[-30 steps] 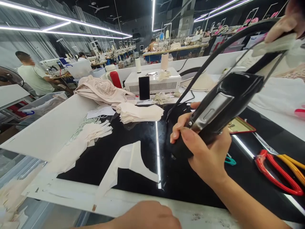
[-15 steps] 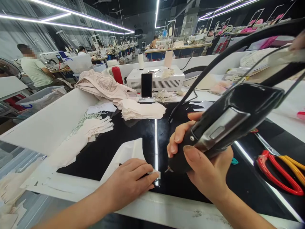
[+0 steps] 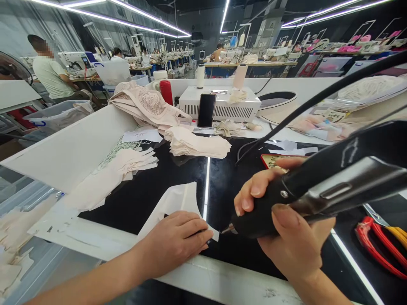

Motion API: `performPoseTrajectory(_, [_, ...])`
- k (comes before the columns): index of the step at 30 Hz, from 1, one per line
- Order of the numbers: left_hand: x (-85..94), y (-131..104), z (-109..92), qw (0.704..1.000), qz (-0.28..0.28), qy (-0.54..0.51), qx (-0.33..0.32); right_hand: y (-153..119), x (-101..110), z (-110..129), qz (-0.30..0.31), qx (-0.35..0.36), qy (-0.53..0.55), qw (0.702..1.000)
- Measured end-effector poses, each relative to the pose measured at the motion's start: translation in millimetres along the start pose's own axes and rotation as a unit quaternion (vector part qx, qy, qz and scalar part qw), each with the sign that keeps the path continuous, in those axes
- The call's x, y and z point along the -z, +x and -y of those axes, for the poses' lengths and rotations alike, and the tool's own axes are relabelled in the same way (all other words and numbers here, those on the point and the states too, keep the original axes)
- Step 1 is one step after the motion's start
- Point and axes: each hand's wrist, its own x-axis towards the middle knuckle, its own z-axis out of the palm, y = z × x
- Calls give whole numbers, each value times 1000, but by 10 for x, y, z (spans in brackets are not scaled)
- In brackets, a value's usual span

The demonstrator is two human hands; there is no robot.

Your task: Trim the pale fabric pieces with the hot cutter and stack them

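My left hand [image 3: 178, 241] presses a cream fabric piece [image 3: 178, 199] onto the black tabletop [image 3: 133, 216], its fingers bent and close together. One corner of the fabric sticks out past the fingertips; the thumb is hidden. My right hand [image 3: 292, 237] is wrapped round a black corded handheld tool [image 3: 330, 190] with a silver lever along its side. The tool's narrow metal tip points left, very near the fabric's corner; whether they touch I cannot tell.
Fabric stacks [image 3: 197, 144] and more cut pieces [image 3: 117, 173] lie beyond and left. Red-and-yellow-handled scissors [image 3: 378, 241] lie at right. A phone [image 3: 206, 111] leans on a white vented box [image 3: 235, 103]. The thick tool cable [image 3: 305, 101] arches overhead at right. A person [image 3: 51, 72] sits far left.
The tool has tilted lower, and its tip has come left to the fabric's corner. My left hand stays on the fabric. The camera view has shifted slightly.
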Motion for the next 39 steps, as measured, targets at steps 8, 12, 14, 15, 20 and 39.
performPoseTrajectory(8, [-56,-32,-18,1000,-2,1,9,-2,-19,7,-9,-8,1,1000])
performPoseTrajectory(12, [-83,-42,-11,1000,-8,-6,4,-1,-35,-12,-11,-8,4,1000])
performPoseTrajectory(14, [-91,-42,-10,1000,-3,-7,4,-1,-44,-17,-14,-3,3,1000])
performPoseTrajectory(15, [-95,-40,-11,1000,-1,-7,5,0,-48,-19,-15,0,0,1000])
performPoseTrajectory(20, [-105,-31,-18,1000,-2,-4,6,13,-59,-17,-16,3,-24,1000])
performPoseTrajectory(39, [-114,-9,-23,1000,-7,5,2,-66,-85,60,-19,0,-16,1000])
